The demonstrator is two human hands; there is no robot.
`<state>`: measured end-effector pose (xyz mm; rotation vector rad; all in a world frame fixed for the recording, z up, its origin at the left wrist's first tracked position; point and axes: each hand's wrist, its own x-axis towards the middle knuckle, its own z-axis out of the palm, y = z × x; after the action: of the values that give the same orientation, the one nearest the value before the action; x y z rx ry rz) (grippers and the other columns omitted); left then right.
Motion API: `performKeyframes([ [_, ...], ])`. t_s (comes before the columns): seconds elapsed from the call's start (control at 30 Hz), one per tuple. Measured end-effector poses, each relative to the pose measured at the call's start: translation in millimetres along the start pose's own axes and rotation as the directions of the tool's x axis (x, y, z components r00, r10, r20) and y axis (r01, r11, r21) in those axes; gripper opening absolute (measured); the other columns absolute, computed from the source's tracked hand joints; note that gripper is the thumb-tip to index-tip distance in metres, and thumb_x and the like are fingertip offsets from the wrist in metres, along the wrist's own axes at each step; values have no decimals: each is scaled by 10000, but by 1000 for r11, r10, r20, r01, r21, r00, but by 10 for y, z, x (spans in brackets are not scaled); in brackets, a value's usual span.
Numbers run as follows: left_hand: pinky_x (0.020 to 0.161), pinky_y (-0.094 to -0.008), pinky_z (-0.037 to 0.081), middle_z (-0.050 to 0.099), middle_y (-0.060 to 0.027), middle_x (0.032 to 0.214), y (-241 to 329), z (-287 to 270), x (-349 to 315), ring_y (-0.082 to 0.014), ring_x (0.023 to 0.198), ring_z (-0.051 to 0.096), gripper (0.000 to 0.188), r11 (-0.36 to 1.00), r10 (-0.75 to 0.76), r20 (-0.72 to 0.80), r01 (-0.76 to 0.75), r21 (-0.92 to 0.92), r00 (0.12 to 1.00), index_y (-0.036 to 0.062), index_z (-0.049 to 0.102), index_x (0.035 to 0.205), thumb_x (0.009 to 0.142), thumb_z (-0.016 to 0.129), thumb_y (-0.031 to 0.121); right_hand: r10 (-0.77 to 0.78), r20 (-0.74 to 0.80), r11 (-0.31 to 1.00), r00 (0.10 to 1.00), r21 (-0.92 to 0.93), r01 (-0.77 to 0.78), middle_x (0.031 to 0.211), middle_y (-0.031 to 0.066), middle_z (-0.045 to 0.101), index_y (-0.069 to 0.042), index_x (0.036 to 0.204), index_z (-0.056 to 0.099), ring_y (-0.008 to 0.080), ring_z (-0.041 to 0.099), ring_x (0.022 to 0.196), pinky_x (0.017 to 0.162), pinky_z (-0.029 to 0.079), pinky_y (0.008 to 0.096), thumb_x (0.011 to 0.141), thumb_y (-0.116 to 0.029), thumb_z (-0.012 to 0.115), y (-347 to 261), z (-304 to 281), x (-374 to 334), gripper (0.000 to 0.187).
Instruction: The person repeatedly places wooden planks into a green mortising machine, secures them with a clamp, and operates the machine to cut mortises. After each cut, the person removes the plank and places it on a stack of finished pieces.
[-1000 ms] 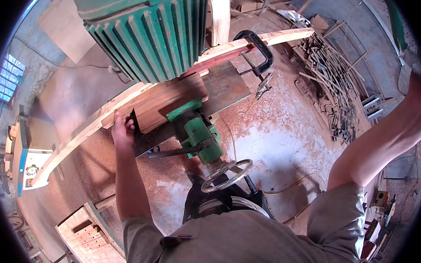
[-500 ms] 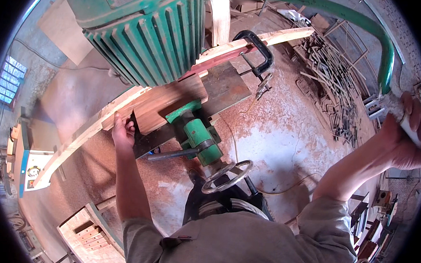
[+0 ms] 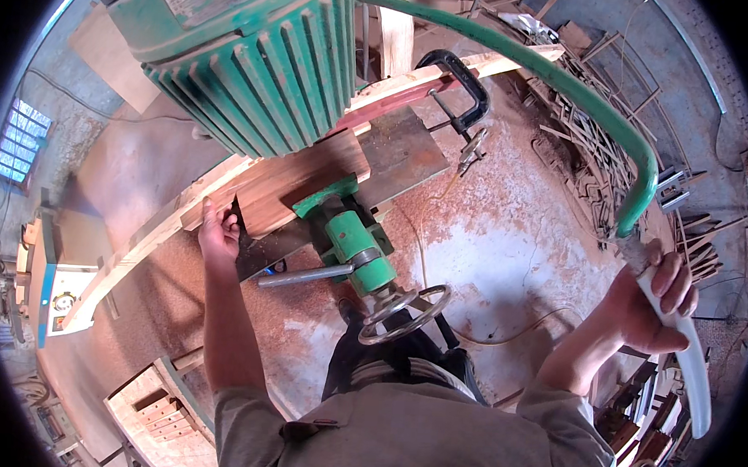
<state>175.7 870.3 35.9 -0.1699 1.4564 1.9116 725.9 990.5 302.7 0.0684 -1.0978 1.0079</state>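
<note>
Lever (image 3: 584, 94): thick, curved green bar that reaches from beside the motor (image 3: 255, 83) to the person's right, ending in a smooth pale handle (image 3: 694, 381).
Right hand (image 3: 651, 303): wrapped around the handle near its upper end, fingers and thumb closed on it.
Left hand (image 3: 220, 236): at the left end of the board (image 3: 313, 180), fingers curled, fingertips against the wood; whether they pinch it or only rest there, I cannot tell.
Pull: a smooth, even draw on the lever would probably serve better than a jerk, with the left fingers well clear of the space under the motor.
Steadying: light, firm pressure at the board's end seems enough, since the green vise (image 3: 360, 250) appears to bear on its near edge.
Board: reddish brown, flat-faced, with streaky grain; it lies slantwise below the motor, between the vise and a long, pale, curved strip (image 3: 140, 255) of wood, its far side partly hidden.
Clamp (image 3: 476, 93): black and C-shaped, gripping the strip to the right of the motor.
Wheel (image 3: 403, 315): metal, at the vise's near end, before the person's body.
</note>
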Motion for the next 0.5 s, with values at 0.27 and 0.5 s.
performKeyframes([
  [0.27,456,-210,416,612,-24,804,2,-24,6,-96,533,542,328,1000,-7,-8,7,8,1000,158,514,1065,878,584,418,135,-39,970,990,-197,-141,883,-1,515,-203,921,557,272,493,1047,1036,250,517,793,-484,648,6,-304,-687,322],
  [0.5,456,-207,413,599,-11,781,19,-41,14,-95,536,541,349,1000,8,-28,-7,6,1000,113,544,985,856,610,430,235,-134,908,963,-323,-267,1059,87,605,-178,1023,608,338,467,1174,1082,218,502,893,-306,541,39,-498,-1162,195],
])
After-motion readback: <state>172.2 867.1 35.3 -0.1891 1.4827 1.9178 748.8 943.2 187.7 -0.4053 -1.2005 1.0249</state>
